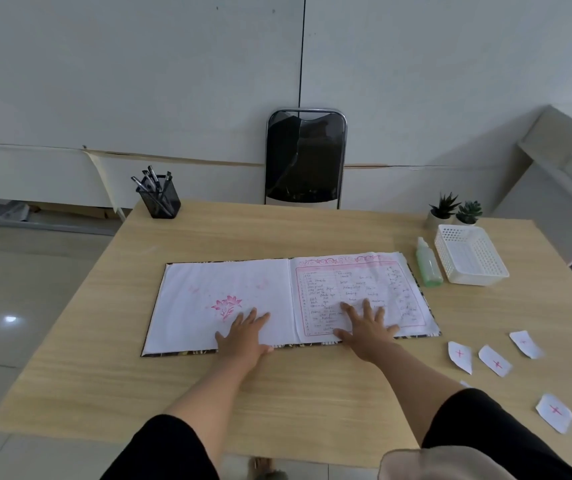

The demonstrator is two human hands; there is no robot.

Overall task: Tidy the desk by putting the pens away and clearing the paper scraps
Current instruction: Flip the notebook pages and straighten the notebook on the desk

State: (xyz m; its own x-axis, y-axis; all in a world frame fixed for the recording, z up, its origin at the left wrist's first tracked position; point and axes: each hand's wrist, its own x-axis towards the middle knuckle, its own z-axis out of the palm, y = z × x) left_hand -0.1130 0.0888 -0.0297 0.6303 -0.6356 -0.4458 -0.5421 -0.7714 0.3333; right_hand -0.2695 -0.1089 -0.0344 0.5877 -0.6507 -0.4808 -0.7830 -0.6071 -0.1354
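An open notebook (243, 292) lies flat in the middle of the wooden desk (312, 393). My left hand (246, 336) rests palm down on its left page, fingers spread. My right hand (364, 325) presses flat on the written right page. Neither hand holds anything. Several black pens stand in a black mesh pen holder (160, 200) at the far left corner. Several white paper scraps marked with red crosses lie at the right: one (460, 356), another (495, 360), a third (525, 344), and one close to the front right edge (554, 412).
A white plastic basket (470, 256) stands at the far right, with a green spray bottle (428, 263) lying beside it. Two small potted plants (454, 211) sit behind them. A black folding chair (305, 157) stands beyond the desk's far edge.
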